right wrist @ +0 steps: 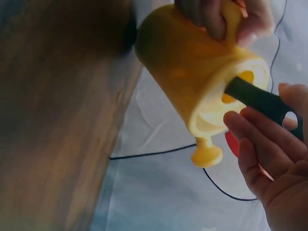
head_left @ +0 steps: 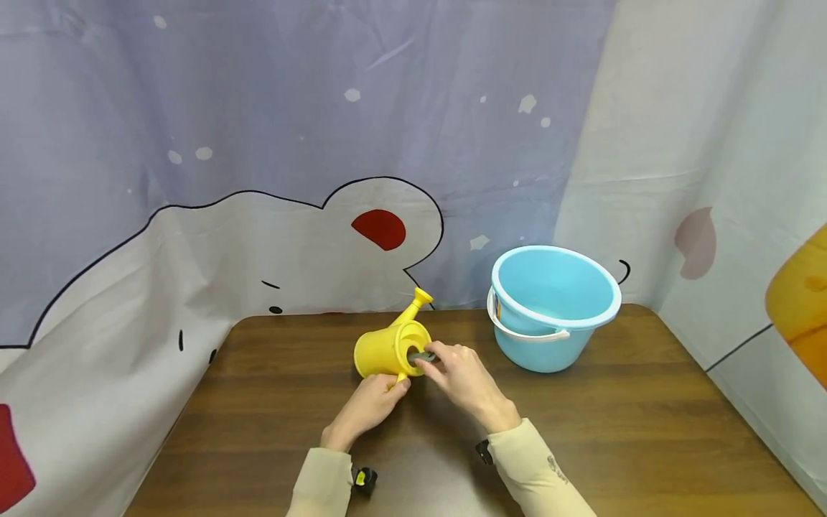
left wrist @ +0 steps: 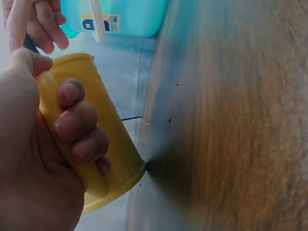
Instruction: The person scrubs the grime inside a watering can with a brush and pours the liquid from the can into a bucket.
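Wooden desk [head_left: 258,431], curtain [head_left: 258,108] behind. Watering can [head_left: 377,352] tilted over desk, left hand [head_left: 368,406] wrapped round handle [left wrist: 48,106]; right hand [head_left: 466,377] pinching green strip [right wrist: 260,101] at the opening [right wrist: 247,76]. Keep can steady, strip square to opening.

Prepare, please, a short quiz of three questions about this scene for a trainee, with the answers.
1. Which part of the yellow can does the left hand grip?

2. Fill the gap: in the head view, the bucket stands to the ____ of the can.

3. What does the right hand hold?
A) the bucket
B) a green strip
C) the spout

Key: 1. the handle; 2. right; 3. B
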`<action>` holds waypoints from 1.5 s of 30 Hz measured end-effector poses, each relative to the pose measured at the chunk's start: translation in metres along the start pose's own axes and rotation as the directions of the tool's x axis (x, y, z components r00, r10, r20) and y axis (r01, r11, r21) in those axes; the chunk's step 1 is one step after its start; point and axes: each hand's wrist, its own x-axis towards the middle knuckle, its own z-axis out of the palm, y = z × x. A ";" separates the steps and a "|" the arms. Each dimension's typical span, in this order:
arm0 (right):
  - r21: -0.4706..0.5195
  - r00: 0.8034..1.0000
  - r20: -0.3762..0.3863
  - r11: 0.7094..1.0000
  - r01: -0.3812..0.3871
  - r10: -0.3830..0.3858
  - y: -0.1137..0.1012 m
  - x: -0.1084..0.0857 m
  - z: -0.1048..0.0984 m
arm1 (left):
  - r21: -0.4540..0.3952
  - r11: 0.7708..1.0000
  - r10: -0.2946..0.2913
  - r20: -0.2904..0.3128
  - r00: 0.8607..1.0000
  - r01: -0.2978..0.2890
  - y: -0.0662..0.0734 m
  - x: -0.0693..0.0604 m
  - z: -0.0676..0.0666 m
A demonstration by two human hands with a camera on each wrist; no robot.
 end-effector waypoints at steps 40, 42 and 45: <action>0.076 0.989 -0.120 0.994 -0.078 0.087 -0.006 -0.001 0.006 | -0.017 1.000 -0.003 0.000 1.000 0.003 0.001 -0.001 0.000; 0.079 0.990 -0.111 0.994 -0.073 0.082 -0.006 -0.003 0.012 | -0.011 1.000 -0.001 -0.001 1.000 0.001 0.002 -0.002 0.000; 0.083 0.991 -0.101 0.994 -0.075 0.083 -0.004 -0.004 0.016 | -0.003 1.000 0.000 -0.006 1.000 0.000 0.003 -0.001 0.000</action>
